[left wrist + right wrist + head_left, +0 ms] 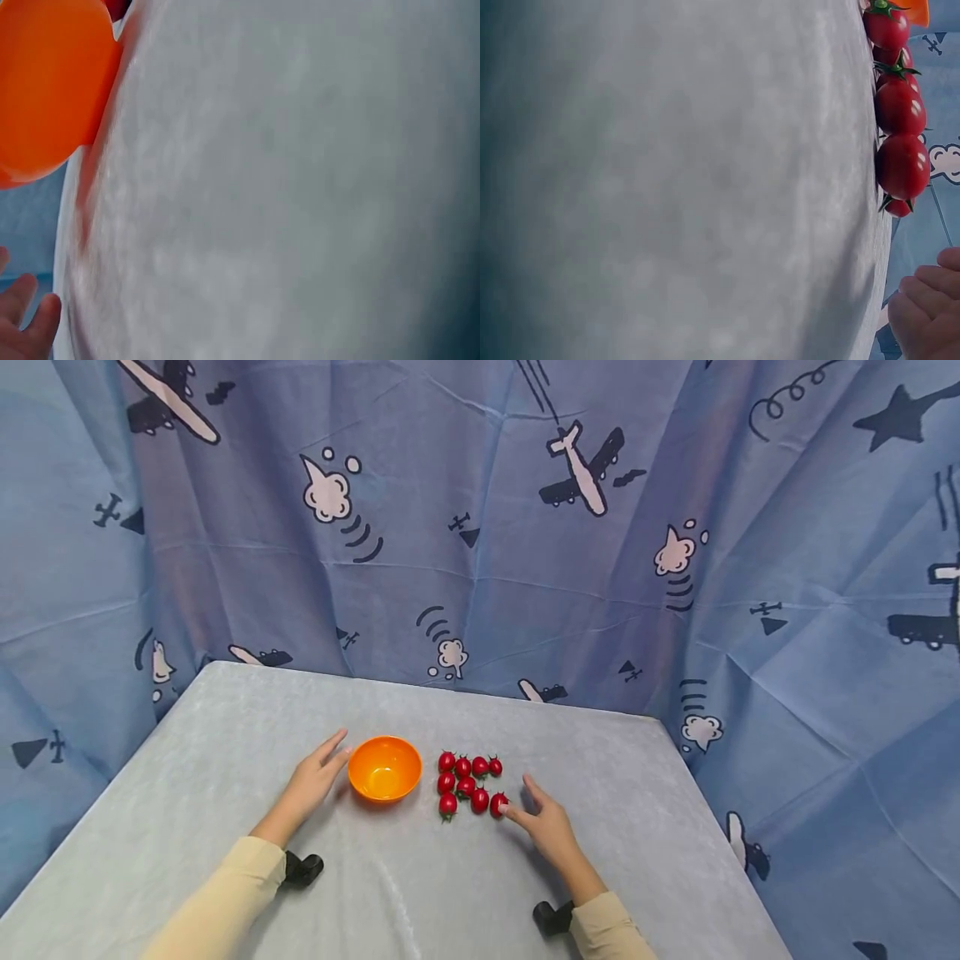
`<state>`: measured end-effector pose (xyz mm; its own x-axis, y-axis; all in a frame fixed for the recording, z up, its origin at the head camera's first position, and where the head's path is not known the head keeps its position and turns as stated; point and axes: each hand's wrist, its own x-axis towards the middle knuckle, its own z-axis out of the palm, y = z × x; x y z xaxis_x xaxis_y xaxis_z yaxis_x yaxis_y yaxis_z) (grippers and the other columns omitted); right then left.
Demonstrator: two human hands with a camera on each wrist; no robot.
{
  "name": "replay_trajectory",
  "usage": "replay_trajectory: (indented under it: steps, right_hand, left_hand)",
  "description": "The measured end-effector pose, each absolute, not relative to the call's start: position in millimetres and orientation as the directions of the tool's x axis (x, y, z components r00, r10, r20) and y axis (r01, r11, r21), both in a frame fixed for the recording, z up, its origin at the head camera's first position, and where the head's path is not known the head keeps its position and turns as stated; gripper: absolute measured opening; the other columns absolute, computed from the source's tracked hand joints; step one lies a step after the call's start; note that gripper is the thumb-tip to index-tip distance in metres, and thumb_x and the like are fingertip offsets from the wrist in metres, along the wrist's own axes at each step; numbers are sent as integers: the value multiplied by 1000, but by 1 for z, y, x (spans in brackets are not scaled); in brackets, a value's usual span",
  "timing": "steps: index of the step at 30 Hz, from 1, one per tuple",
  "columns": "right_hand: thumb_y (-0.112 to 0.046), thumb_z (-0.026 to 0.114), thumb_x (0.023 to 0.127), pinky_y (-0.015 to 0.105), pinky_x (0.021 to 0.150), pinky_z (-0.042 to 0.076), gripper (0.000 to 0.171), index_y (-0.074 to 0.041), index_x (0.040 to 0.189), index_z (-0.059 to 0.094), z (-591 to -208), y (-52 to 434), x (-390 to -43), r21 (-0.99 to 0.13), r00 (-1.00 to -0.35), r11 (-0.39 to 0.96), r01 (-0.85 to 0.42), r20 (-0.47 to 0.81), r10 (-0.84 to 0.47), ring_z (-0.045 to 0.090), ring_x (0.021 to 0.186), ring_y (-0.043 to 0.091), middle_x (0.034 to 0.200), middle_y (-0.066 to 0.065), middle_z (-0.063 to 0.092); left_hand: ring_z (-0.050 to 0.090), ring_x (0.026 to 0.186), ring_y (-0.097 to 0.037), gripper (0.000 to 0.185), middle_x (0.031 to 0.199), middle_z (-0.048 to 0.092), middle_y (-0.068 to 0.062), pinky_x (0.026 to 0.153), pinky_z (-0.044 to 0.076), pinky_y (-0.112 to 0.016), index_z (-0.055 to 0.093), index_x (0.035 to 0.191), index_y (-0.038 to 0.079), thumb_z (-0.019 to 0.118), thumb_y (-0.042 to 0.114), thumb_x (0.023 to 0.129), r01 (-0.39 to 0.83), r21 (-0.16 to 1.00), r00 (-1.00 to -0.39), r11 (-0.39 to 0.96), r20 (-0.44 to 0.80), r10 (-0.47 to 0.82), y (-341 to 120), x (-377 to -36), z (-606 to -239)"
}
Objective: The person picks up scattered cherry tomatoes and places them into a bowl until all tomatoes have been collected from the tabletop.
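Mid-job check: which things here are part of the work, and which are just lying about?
In the work:
- orange bowl, left hand beside it
- cherry tomatoes, right hand touching the nearest tomato

Just there:
- grey table
- blue aeroplane-print curtain

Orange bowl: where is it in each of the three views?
Head: orange bowl sits mid-table, between the left hand and the cherry tomatoes.
Left wrist: it fills the top-left corner, seen sideways.
Right wrist: only a sliver shows at the top edge, beyond the tomatoes.
Shared landmark: the grey tablecloth, in all three views.
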<state>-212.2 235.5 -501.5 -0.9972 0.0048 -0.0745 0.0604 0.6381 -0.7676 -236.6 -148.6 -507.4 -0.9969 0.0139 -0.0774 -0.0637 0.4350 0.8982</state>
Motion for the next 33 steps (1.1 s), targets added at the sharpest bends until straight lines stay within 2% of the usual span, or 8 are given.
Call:
replay_trajectory:
  steps: [6, 13, 20, 27, 33]
  right_hand:
    - [-35, 77, 87, 53, 116, 36, 80, -4, 151, 41, -503, 233, -213, -783, -997, 619, 63, -73, 10, 38, 144, 40, 156, 20, 39]
    - [-34, 80, 84, 52, 113, 39, 79, -4, 148, 45, -502, 230, -211, -795, -996, 602, 80, -82, 23, 43, 141, 39, 153, 17, 44]
    - [-33, 83, 80, 48, 110, 44, 80, -3, 146, 49, -503, 227, -211, -817, -996, 570, 80, -84, 21, 48, 138, 36, 150, 18, 49]
    - [-29, 83, 80, 46, 108, 46, 76, -2, 144, 51, -504, 223, -211, -831, -996, 549, 89, -90, 24, 52, 135, 35, 147, 18, 53]
    - [-31, 83, 80, 46, 106, 48, 75, -2, 143, 53, -505, 221, -211, -829, -994, 549, 104, -105, 30, 55, 132, 35, 145, 18, 55]
  left_hand:
    - [28, 149, -37, 59, 165, 24, -13, 121, 28, -53, 28, 158, 13, 41, 40, 107, -94, 930, -995, 356, -103, 8, -143, -237, -512]
    - [32, 148, -37, 57, 159, 34, -21, 121, 30, -52, 31, 157, 12, 42, 37, 107, -94, 950, -995, 296, -97, -5, -137, -238, -512]
    - [33, 148, -34, 54, 159, 36, -19, 122, 29, -50, 34, 155, 10, 43, 33, 107, -100, 965, -995, 241, -99, -14, -133, -238, -514]
    - [37, 146, -33, 56, 158, 37, -18, 118, 37, -49, 35, 154, 9, 45, 36, 106, -96, 978, -995, 186, -95, -14, -129, -236, -515]
    - [38, 146, -32, 58, 160, 35, -14, 116, 39, -49, 35, 155, 11, 45, 40, 105, -130, 981, -992, 147, -129, -15, -125, -235, -515]
